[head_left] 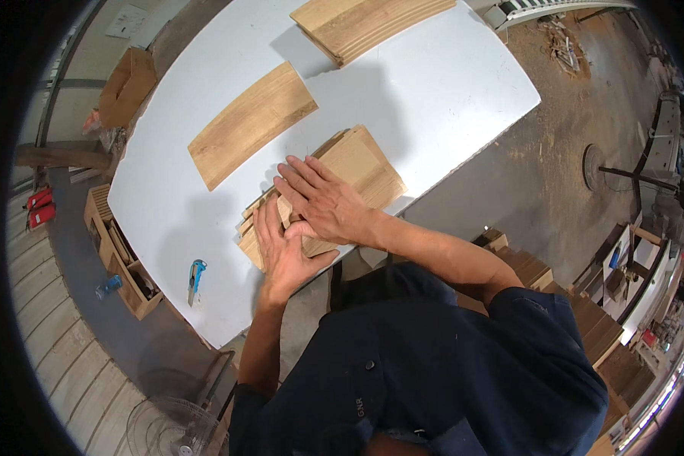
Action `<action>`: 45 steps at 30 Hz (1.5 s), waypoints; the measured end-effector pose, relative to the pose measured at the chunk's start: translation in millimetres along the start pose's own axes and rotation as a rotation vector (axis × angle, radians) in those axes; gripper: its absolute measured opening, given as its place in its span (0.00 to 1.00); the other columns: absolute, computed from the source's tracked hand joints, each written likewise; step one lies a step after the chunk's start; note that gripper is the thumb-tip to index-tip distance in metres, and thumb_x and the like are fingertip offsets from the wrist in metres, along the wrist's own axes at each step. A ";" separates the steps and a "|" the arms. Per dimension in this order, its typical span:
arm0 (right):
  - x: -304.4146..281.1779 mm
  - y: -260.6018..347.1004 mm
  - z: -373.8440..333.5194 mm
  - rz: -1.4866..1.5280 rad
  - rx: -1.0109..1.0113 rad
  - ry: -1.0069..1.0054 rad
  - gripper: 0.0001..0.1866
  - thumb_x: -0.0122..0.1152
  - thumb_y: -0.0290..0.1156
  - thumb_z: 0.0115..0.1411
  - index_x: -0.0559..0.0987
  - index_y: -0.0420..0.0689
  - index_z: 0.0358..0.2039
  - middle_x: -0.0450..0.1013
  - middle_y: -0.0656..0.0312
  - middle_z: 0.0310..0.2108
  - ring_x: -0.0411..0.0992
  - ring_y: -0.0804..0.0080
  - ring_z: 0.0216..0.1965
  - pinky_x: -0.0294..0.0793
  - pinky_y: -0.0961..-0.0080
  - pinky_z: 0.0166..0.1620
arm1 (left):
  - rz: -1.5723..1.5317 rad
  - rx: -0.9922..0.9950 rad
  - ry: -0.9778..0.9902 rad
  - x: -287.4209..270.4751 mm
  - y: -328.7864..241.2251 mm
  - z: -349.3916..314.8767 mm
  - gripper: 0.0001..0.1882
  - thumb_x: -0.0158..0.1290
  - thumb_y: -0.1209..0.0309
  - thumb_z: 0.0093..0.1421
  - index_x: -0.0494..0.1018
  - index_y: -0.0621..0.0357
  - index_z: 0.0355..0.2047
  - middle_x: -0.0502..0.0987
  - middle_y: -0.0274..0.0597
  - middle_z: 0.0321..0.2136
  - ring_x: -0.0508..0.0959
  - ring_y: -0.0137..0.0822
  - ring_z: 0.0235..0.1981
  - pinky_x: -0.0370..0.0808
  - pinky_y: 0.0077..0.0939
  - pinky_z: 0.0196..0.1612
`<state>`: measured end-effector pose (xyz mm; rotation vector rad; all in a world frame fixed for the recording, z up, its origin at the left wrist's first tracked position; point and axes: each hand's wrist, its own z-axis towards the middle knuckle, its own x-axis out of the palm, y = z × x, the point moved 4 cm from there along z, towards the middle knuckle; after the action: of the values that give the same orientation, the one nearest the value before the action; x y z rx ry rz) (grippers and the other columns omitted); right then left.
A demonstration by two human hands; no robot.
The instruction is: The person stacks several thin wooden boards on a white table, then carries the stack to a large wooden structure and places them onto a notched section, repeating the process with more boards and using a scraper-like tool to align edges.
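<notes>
Close to the table's near edge lies an uneven stack of short wood-grain planks (361,163), its top pieces slightly fanned. My right hand (330,205) rests flat across the top of the stack, fingers stretched out. Just left of it, my left hand (283,251) lies on the stack's left end with its fingers out and thumb apart. The two hands touch or overlap at the right thumb. Much of the stack's middle is hidden under them.
Beyond the stack, a single plank (254,125) lies on the white table (463,99). A larger pile of planks (365,26) sits at the far edge. A blue utility knife (196,281) is on the left. Cardboard boxes (524,266) stand at right, a wooden crate (118,258) at left.
</notes>
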<state>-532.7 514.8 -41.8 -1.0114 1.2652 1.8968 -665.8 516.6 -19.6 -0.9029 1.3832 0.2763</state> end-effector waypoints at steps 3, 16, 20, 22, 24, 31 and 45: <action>-1.7 -11.7 -4.8 -0.009 0.006 -0.003 0.44 0.41 0.64 0.62 0.62 0.39 0.66 0.56 0.51 0.68 0.49 0.52 0.71 0.44 0.54 0.71 | -0.005 0.015 -0.007 1.8 3.0 0.3 0.56 0.72 0.51 0.37 0.60 0.55 0.66 0.50 0.65 0.64 0.50 0.66 0.64 0.48 0.61 0.66; -95.0 -123.9 -102.8 0.022 0.714 -0.366 0.34 0.42 0.52 0.70 0.66 0.32 0.61 0.66 0.38 0.59 0.62 0.45 0.64 0.59 0.49 0.66 | -0.003 -0.095 -0.034 -19.5 126.5 111.0 0.62 0.71 0.50 0.40 0.49 0.52 0.71 0.39 0.68 0.70 0.40 0.63 0.71 0.46 0.52 0.70; -83.7 -73.7 -90.4 0.008 0.447 -0.326 0.29 0.60 0.37 0.63 0.67 0.34 0.60 0.65 0.43 0.61 0.65 0.44 0.61 0.66 0.54 0.62 | 0.318 -0.066 0.080 -20.5 174.7 167.7 0.65 0.70 0.47 0.32 0.53 0.53 0.70 0.45 0.71 0.67 0.42 0.63 0.70 0.47 0.52 0.69; -85.8 -70.5 -91.7 0.084 0.492 -0.324 0.28 0.60 0.35 0.62 0.68 0.34 0.59 0.65 0.43 0.60 0.65 0.43 0.60 0.67 0.55 0.61 | 0.151 -0.043 0.113 -31.3 174.2 181.7 0.62 0.69 0.48 0.33 0.55 0.54 0.69 0.50 0.70 0.65 0.47 0.63 0.68 0.49 0.51 0.68; -88.4 -67.2 -94.8 0.153 0.528 -0.332 0.27 0.61 0.34 0.62 0.69 0.34 0.59 0.66 0.43 0.60 0.65 0.43 0.59 0.68 0.56 0.60 | 0.109 -0.049 0.084 -41.9 171.8 174.3 0.61 0.68 0.49 0.33 0.57 0.54 0.68 0.54 0.69 0.62 0.51 0.62 0.65 0.51 0.50 0.67; -107.2 -20.7 -56.1 0.235 0.248 -0.341 0.30 0.62 0.39 0.61 0.69 0.37 0.59 0.66 0.44 0.60 0.65 0.45 0.60 0.63 0.53 0.63 | 0.139 -0.115 -0.016 -73.1 53.3 62.7 0.58 0.71 0.53 0.34 0.59 0.53 0.67 0.53 0.69 0.63 0.55 0.64 0.63 0.54 0.55 0.65; -38.8 -44.7 0.0 -0.152 0.111 0.091 0.44 0.38 0.64 0.64 0.58 0.41 0.68 0.54 0.51 0.69 0.46 0.51 0.72 0.42 0.50 0.71 | -0.010 0.035 -0.072 -6.6 -5.5 4.3 0.57 0.75 0.52 0.33 0.63 0.52 0.64 0.51 0.67 0.62 0.52 0.67 0.62 0.52 0.61 0.64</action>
<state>-476.3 526.3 -28.5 -1.1126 1.2913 1.6644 -660.6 518.2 -11.7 -0.8635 1.3132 0.2733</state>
